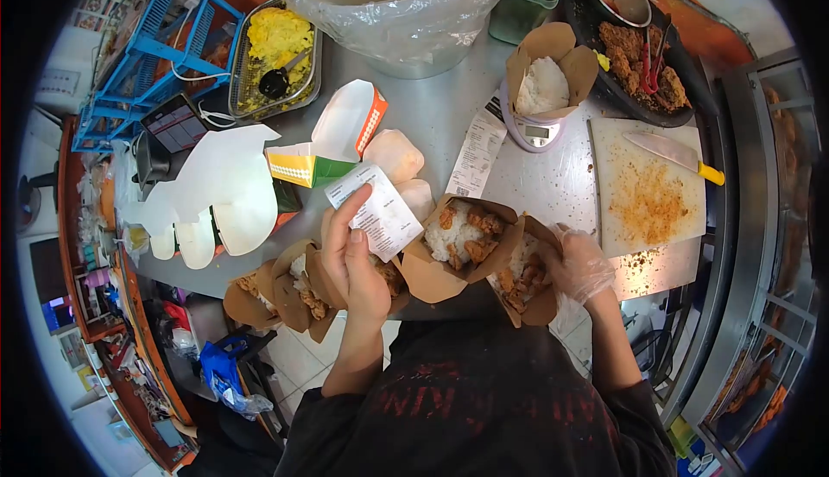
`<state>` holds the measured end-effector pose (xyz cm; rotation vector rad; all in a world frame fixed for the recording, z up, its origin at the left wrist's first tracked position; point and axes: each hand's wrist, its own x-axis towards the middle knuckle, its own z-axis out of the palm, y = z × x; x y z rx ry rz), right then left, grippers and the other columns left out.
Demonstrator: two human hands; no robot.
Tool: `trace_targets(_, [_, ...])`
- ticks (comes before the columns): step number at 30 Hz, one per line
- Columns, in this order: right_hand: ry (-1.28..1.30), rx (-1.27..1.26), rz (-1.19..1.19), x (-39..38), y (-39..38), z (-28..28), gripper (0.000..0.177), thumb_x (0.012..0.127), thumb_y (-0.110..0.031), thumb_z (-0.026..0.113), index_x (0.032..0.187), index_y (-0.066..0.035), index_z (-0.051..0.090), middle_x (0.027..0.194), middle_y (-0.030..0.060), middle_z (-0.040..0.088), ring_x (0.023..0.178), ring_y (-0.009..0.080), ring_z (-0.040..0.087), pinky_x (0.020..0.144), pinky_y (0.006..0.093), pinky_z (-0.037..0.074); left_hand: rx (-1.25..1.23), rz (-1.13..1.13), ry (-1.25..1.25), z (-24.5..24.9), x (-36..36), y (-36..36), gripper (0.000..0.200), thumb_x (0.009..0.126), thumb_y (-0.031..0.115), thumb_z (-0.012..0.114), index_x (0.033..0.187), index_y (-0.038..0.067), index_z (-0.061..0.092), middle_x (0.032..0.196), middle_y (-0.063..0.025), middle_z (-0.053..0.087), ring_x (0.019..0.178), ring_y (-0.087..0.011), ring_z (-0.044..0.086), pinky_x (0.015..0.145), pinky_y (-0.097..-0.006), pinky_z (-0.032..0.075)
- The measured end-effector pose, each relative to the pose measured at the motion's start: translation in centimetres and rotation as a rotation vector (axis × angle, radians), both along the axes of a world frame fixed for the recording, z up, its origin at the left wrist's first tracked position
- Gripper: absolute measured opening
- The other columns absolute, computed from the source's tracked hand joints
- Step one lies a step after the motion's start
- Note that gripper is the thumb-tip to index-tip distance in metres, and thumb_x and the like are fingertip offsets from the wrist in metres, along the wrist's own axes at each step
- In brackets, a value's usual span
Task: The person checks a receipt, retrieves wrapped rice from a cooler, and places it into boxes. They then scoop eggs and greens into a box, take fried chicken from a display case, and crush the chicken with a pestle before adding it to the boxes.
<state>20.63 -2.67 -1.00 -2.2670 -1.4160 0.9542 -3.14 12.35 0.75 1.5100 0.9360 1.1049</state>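
Between the thumb and fingers of my bare left hand (355,263) is a printed receipt (382,218), held above the row of boxes. My right hand (580,263), in a clear plastic glove, grips the right side of a brown takeout box (542,304) of rice and fried chicken pieces. Its fingertips are partly hidden at the box's edge. Just left of that, another takeout box (434,283) stands open with rice and chicken. More filled takeout boxes (289,291) line the table's front edge, partly behind my left hand.
A box of rice (542,87) sits on a small scale (537,135). A second receipt (480,156) lies nearby. The cutting board (615,209) carries a knife (665,151). A lined bucket (397,19), an egg tray (276,54) and a fried-chicken pan (682,117) stand farther back.
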Motion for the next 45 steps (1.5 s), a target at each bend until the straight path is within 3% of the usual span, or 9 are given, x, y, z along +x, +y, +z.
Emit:
trace_targets(6, [0.079, -0.154, 0.039, 0.2, 0.6, 2.3, 0.049, 0.087, -0.033, 0.056, 0.126, -0.004, 0.053, 0.098, 0.0251, 0.063, 0.088, 0.0424, 0.061, 0.078, 0.0464, 0.048, -0.205, -0.073, -0.243, 0.8, 0.9, -0.4, 0.055, 0.099, 0.033, 0.026, 0.124, -0.01, 0.05, 0.123, -0.0182, 0.053, 0.118, -0.0258, 0.051, 0.102, -0.0354, 0.038])
trace_targets(11, [-0.03, -0.091, 0.003, 2.0, -0.9, 3.2, 0.057, 0.087, -0.041, 0.058, 0.129, -0.003, 0.051, 0.098, 0.0223, 0.066, 0.085, 0.0352, 0.065, 0.076, 0.0424, 0.05, -0.161, 0.047, -0.22, 1.2, 0.2, 0.4, 0.046, 0.081, -0.011, 0.05, 0.127, -0.004, 0.051, 0.128, -0.0149, 0.053, 0.114, -0.0168, 0.052, 0.098, -0.0282, 0.039])
trace_targets(15, [-0.069, 0.136, -0.204, 2.8, -3.2, 3.8, 0.041, 0.088, -0.028, 0.06, 0.12, -0.002, 0.056, 0.092, 0.0185, 0.067, 0.078, 0.0288, 0.066, 0.072, 0.0382, 0.051, 0.01, 0.118, -0.235, 2.7, -1.0, 1.7, 0.043, 0.083, -0.01, 0.051, 0.125, -0.003, 0.052, 0.117, -0.0081, 0.055, 0.104, -0.012, 0.055, 0.087, -0.0254, 0.046])
trace_targets(24, [-0.051, 0.227, -0.257, -0.1, -3.4, 4.5, 0.042, 0.08, -0.028, 0.07, 0.111, -0.002, 0.058, 0.093, 0.0159, 0.065, 0.079, 0.0243, 0.064, 0.071, 0.036, 0.051, 0.593, 1.005, -0.068, 7.7, -15.7, 1.2, 0.028, 0.086, -0.005, 0.049, 0.113, -0.002, 0.059, 0.103, -0.0089, 0.063, 0.092, -0.0152, 0.059, 0.081, -0.028, 0.048])
trace_targets(28, [-0.221, 0.317, -0.149, 0.0, -2.7, 3.7, 0.046, 0.077, -0.027, 0.072, 0.113, -0.004, 0.056, 0.105, 0.0161, 0.061, 0.09, 0.0307, 0.063, 0.079, 0.0408, 0.05, 0.634, 1.316, 0.485, 7.5, -24.9, -4.3, 0.034, 0.081, -0.006, 0.05, 0.114, -0.003, 0.059, 0.11, -0.0145, 0.06, 0.101, -0.0235, 0.058, 0.092, -0.0353, 0.044])
trace_targets(30, [-0.379, 0.561, -0.117, -0.4, -1.8, 4.0, 0.04, 0.078, -0.021, 0.07, 0.112, -0.004, 0.057, 0.107, 0.0163, 0.059, 0.098, 0.0334, 0.06, 0.084, 0.042, 0.047, 0.601, 1.126, 1.119, 3.5, -28.5, -6.0, 0.05, 0.077, -0.001, 0.057, 0.126, -0.004, 0.049, 0.125, -0.0236, 0.05, 0.121, -0.0352, 0.046, 0.105, -0.0428, 0.033])
trace_targets(33, [-0.242, 0.638, -0.013, -3.4, -1.5, 4.7, 0.034, 0.077, -0.013, 0.066, 0.109, -0.004, 0.058, 0.107, 0.0171, 0.058, 0.1, 0.0344, 0.056, 0.088, 0.0418, 0.046, 0.16, 0.853, 1.274, -5.0, -28.7, -9.2, 0.102, 0.063, 0.019, 0.082, 0.141, -0.005, 0.021, 0.138, -0.0333, 0.03, 0.128, -0.0467, 0.032, 0.108, -0.0453, 0.029])
trace_targets(40, [-0.335, 0.55, 0.437, -15.2, 0.8, 4.0, 0.067, 0.072, -0.024, 0.071, 0.131, -0.004, 0.046, 0.128, 0.0226, 0.045, 0.118, 0.0427, 0.043, 0.1, 0.0504, 0.035, 0.165, 0.881, 1.0, -6.9, -18.2, -8.5, 0.13, 0.049, 0.038, 0.091, 0.142, -0.008, 0.013, 0.136, -0.0316, 0.026, 0.124, -0.0456, 0.032, 0.101, -0.0476, 0.033])
trace_targets(45, [-0.534, 0.416, 0.421, -21.1, 4.6, 0.7, 0.084, 0.063, -0.027, 0.078, 0.137, -0.01, 0.041, 0.133, 0.0243, 0.043, 0.12, 0.0449, 0.043, 0.097, 0.0543, 0.037, 0.09, 0.733, 0.582, -8.9, -21.3, -5.1, 0.132, 0.05, 0.022, 0.09, 0.144, -0.004, 0.001, 0.14, -0.0349, 0.014, 0.129, -0.0502, 0.023, 0.106, -0.0516, 0.029])
